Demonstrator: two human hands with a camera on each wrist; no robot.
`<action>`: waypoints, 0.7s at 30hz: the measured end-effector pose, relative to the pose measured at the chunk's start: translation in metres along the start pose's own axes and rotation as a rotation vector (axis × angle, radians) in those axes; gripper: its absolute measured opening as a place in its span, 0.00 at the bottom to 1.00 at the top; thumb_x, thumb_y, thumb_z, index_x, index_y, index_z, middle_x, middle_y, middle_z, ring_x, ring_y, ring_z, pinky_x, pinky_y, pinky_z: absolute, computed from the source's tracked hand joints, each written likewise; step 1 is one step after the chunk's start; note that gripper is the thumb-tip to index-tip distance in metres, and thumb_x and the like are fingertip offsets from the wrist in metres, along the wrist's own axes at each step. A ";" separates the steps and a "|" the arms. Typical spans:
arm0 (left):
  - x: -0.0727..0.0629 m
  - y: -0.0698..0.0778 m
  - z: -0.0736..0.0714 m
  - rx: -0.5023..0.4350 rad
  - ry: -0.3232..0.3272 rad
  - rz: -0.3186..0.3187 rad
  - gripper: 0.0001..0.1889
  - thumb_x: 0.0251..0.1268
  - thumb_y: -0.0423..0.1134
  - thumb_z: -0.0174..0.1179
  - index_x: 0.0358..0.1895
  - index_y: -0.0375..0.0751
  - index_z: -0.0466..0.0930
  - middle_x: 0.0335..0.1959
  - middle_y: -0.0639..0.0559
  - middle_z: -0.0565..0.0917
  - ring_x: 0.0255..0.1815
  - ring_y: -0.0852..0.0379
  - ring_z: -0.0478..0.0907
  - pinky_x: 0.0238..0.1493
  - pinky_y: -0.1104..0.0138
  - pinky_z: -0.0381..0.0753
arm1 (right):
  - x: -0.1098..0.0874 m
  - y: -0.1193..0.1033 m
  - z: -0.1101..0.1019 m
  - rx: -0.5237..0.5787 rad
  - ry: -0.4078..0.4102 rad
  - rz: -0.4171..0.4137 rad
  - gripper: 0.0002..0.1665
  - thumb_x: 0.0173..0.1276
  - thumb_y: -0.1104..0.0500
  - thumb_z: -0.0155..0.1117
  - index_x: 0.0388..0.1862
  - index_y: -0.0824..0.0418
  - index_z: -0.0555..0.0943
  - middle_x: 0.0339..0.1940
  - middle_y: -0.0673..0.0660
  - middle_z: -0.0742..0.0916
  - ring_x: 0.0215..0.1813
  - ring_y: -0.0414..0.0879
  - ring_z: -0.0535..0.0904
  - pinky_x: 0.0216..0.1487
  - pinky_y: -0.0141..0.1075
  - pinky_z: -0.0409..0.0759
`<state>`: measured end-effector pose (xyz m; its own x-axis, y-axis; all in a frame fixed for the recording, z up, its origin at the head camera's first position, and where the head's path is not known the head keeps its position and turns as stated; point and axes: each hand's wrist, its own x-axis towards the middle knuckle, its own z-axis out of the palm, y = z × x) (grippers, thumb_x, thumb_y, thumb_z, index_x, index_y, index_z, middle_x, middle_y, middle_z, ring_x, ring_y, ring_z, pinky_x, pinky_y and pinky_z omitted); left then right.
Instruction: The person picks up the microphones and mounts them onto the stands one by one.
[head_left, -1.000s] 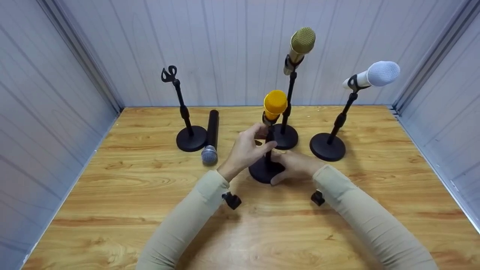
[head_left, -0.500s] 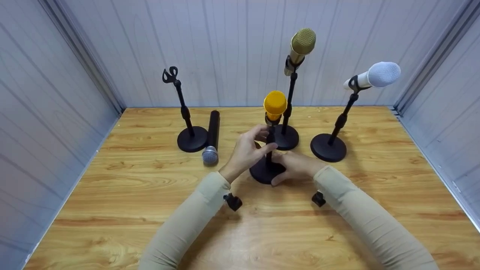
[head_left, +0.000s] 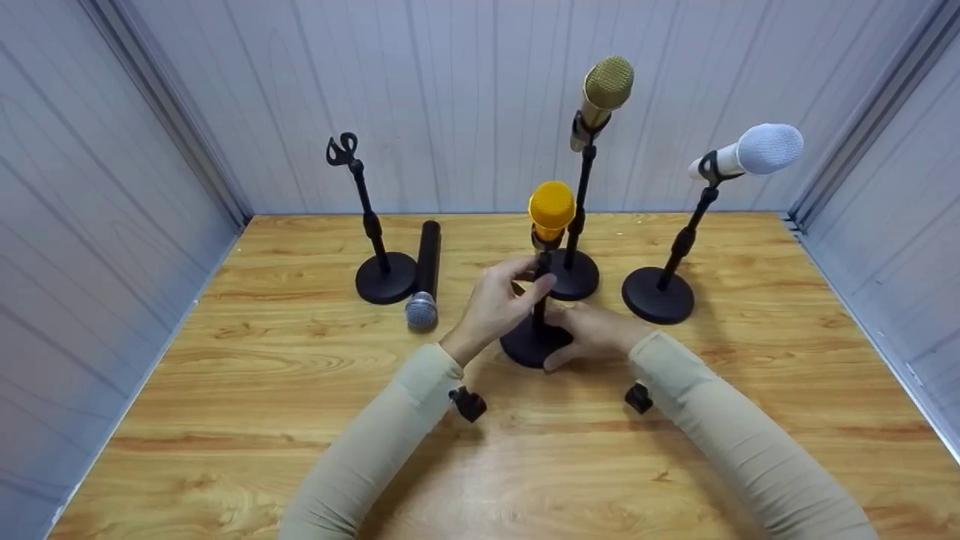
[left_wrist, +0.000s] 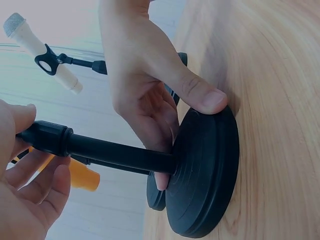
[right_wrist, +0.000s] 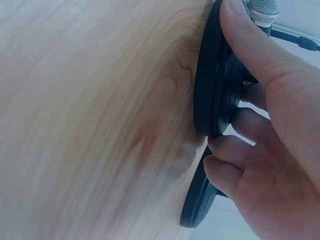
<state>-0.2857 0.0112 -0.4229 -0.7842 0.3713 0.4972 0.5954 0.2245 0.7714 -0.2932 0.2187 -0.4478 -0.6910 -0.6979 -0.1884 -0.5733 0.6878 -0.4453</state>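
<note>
A black desk microphone stand with a round base (head_left: pixel 523 346) stands in the middle of the table and carries a yellow microphone (head_left: pixel 553 206) in its clip. My left hand (head_left: pixel 499 306) pinches the stand's collar (left_wrist: pixel 49 138) between thumb and fingers, just under the clip. Low down, my right hand (head_left: pixel 596 330) grips the base. Its thumb (right_wrist: pixel 247 42) lies over the base's edge in the right wrist view, with the fingers curled round the far side. In the left wrist view the pole (left_wrist: pixel 120 153) runs from the collar into the base.
Close behind stands a taller stand with a gold microphone (head_left: pixel 608 84). A white microphone (head_left: pixel 766 149) sits on a stand at right. At left, a black microphone with a silver head (head_left: pixel 421 310) lies beside a stand with a bare clip (head_left: pixel 342 149). Walls (head_left: pixel 450 112) enclose the table.
My left thumb has shifted slightly up the collar, and the clip under the yellow microphone has turned a little. My right hand keeps its grip on the base.
</note>
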 end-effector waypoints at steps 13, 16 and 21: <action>0.003 0.001 0.001 0.012 0.007 -0.006 0.11 0.76 0.42 0.60 0.50 0.39 0.85 0.43 0.50 0.88 0.42 0.60 0.83 0.40 0.59 0.84 | -0.001 0.003 0.002 0.026 0.017 -0.042 0.49 0.61 0.41 0.76 0.76 0.58 0.69 0.77 0.54 0.70 0.75 0.52 0.67 0.74 0.48 0.64; 0.003 0.001 0.001 0.002 0.009 -0.014 0.11 0.75 0.42 0.61 0.51 0.39 0.85 0.42 0.51 0.88 0.42 0.61 0.83 0.40 0.59 0.84 | -0.001 0.002 0.002 0.030 0.018 -0.047 0.49 0.61 0.41 0.76 0.77 0.57 0.69 0.77 0.54 0.70 0.75 0.52 0.66 0.74 0.48 0.63; 0.004 0.002 0.000 0.000 0.010 -0.011 0.11 0.76 0.43 0.61 0.50 0.39 0.84 0.42 0.51 0.88 0.42 0.60 0.83 0.40 0.59 0.84 | -0.001 0.002 0.001 0.028 0.022 -0.053 0.50 0.61 0.41 0.76 0.77 0.57 0.68 0.77 0.53 0.69 0.75 0.51 0.66 0.75 0.48 0.62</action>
<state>-0.2883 0.0132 -0.4196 -0.7923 0.3598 0.4927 0.5868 0.2283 0.7769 -0.2935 0.2205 -0.4500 -0.6699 -0.7282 -0.1451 -0.5966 0.6441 -0.4788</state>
